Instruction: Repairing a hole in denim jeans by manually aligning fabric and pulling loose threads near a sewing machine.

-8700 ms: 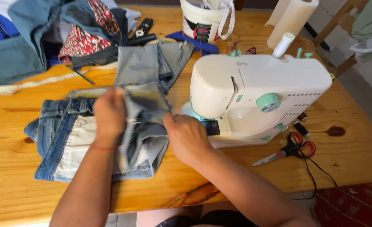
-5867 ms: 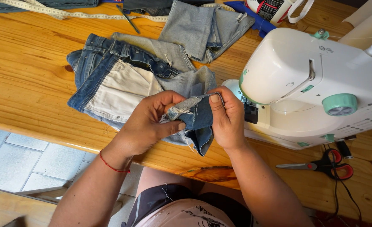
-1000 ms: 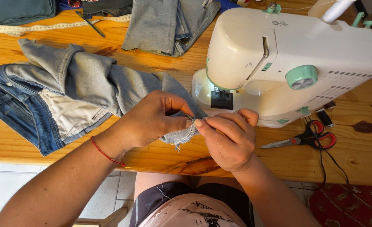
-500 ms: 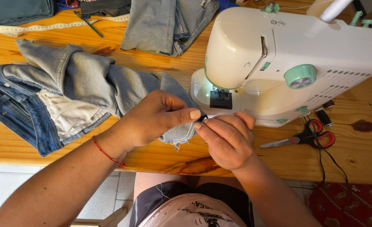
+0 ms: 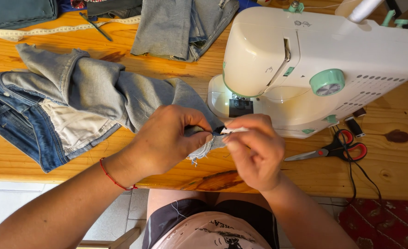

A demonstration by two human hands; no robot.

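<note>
The left hand [image 5: 167, 138] is curled into a loose fist with thumb and fingertips pinched together on the frayed edge of a faded denim piece [image 5: 121, 94], right at the front edge of the wooden table [image 5: 19, 157]; its fingers cover most of the spot they grip, so only a pale fringe of loose threads shows below the knuckles. The right hand [image 5: 254, 152] meets it there, thumb and forefinger pressed together on a small, thin, pale object at the same edge; so little of it shows between the fingertips that what it is cannot be made out. The denim trails away to the left, heaped in folds over a darker pair of blue jeans [image 5: 15, 124] turned to show a whitish pocket lining. Just behind the hands stands a cream sewing machine [image 5: 305, 55] with mint-green knobs; its needle area is partly masked by the machine's own head, and its right end runs out of view. Red-handled scissors [image 5: 337, 147] lie to the right, beside black cords. More folded grey denim [image 5: 181, 23], a measuring tape [image 5: 52, 31] and other fabric are cut off by the top edge
</note>
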